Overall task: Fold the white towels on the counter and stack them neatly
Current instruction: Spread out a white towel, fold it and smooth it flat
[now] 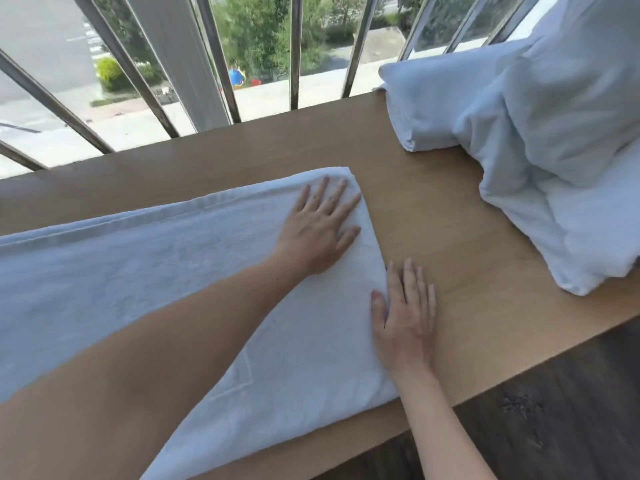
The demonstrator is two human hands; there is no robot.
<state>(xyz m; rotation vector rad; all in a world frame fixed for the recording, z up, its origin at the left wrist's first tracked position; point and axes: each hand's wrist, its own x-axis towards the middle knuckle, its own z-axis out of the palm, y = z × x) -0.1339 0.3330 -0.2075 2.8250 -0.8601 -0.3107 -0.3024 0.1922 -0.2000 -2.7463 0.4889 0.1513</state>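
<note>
pressing the left hand [317, 230] flat on the towel [138, 289], resting the right hand [405, 317] flat beside it on the counter [467, 237].

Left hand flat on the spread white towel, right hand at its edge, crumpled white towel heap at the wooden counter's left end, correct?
Not quite: the head view shows the crumpled white towel heap at the right end of the wooden counter. The rest holds.
</note>
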